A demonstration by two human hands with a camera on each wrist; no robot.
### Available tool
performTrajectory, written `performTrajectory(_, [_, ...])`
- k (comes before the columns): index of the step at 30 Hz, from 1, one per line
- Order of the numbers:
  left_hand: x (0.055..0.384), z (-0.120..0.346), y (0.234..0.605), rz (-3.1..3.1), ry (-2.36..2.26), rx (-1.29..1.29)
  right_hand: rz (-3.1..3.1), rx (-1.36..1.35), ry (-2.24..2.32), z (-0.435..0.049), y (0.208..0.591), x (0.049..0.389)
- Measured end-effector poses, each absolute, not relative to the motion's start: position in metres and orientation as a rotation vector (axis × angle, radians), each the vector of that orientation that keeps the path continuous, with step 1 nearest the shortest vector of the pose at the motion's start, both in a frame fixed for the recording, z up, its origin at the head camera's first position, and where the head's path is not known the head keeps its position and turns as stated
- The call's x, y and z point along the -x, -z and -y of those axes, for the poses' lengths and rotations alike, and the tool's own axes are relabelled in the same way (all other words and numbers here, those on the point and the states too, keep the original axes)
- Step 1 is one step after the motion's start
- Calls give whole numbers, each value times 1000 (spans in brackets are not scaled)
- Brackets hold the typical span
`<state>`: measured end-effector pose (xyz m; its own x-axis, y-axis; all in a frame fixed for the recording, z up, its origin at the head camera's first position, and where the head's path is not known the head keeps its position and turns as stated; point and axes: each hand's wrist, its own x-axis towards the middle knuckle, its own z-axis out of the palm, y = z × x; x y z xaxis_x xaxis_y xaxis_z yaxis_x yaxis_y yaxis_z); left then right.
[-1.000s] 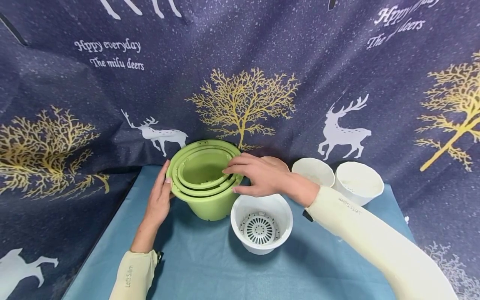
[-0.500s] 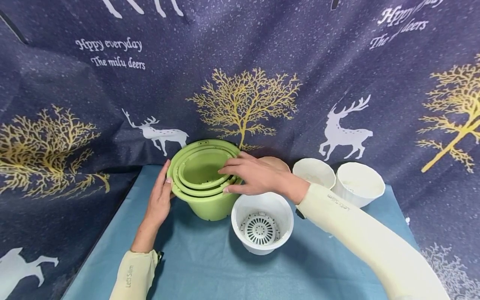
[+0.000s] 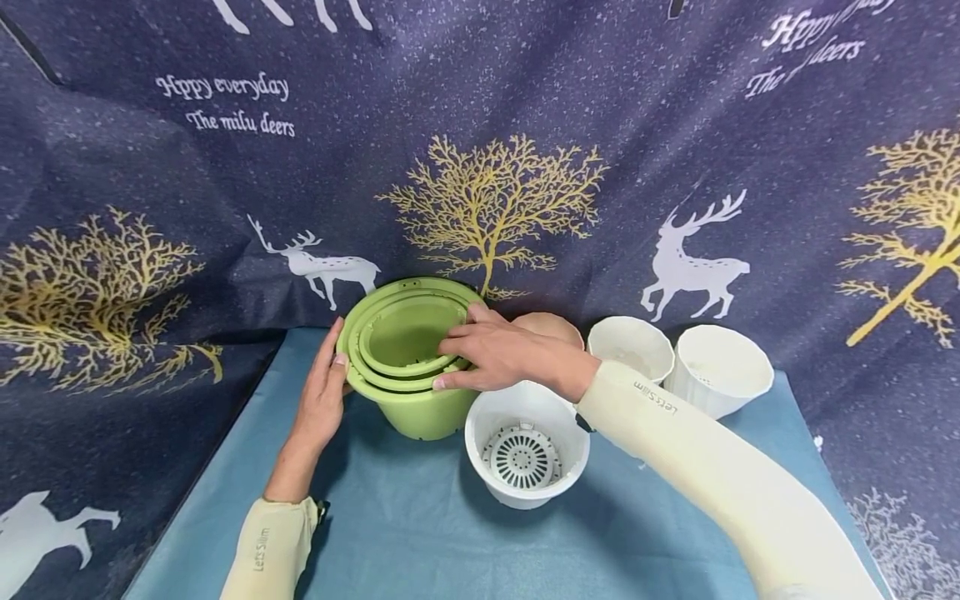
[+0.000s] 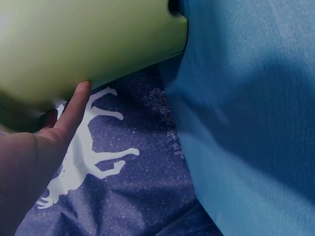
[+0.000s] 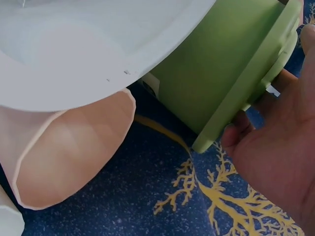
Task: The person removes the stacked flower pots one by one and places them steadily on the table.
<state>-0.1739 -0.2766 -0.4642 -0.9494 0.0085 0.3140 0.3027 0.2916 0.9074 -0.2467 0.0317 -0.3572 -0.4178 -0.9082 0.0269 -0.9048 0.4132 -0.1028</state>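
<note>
Green plastic flower pots [image 3: 422,414] sit nested one inside another at the back left of the table, their mouths tilted toward me. My left hand [image 3: 321,408] rests along the outer pot's left side, thumb by the rim; in the left wrist view a straight finger [image 4: 74,108] touches its wall. My right hand [image 3: 487,350] reaches over the right rim. Its fingers dip inside the smallest green pot [image 3: 408,333], and the thumb lies at the rims in front. In the right wrist view the bent fingers [image 5: 236,130] lie at the green rims.
Just right of the green pots stands a white pot [image 3: 527,496] with a slotted bottom. Behind it are a pinkish pot [image 3: 551,325] and two white pots, one left [image 3: 630,342] and one right [image 3: 723,367]. A printed cloth [image 3: 480,100] hangs behind the blue-covered table [image 3: 420,542].
My right hand has moved slightly left over the nested green pots, and its thumb has come in along the rims. My left hand has kept its place against the outer pot.
</note>
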Motion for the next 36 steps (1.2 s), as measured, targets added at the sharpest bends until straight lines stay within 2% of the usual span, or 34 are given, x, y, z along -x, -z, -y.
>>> performTrajectory(8, [175, 278, 465, 2316, 1714, 284, -2594, 1456, 118, -28, 354, 251])
performTrajectory(19, [175, 278, 465, 2319, 1694, 272, -2527, 1327, 112, -22, 347, 254])
performTrajectory(27, [174, 278, 466, 2325, 1689, 260, -2557, 1412, 121, -21, 350, 250])
performTrajectory(36, [175, 278, 467, 2315, 1694, 271, -2570, 1366, 109, -21, 351, 248])
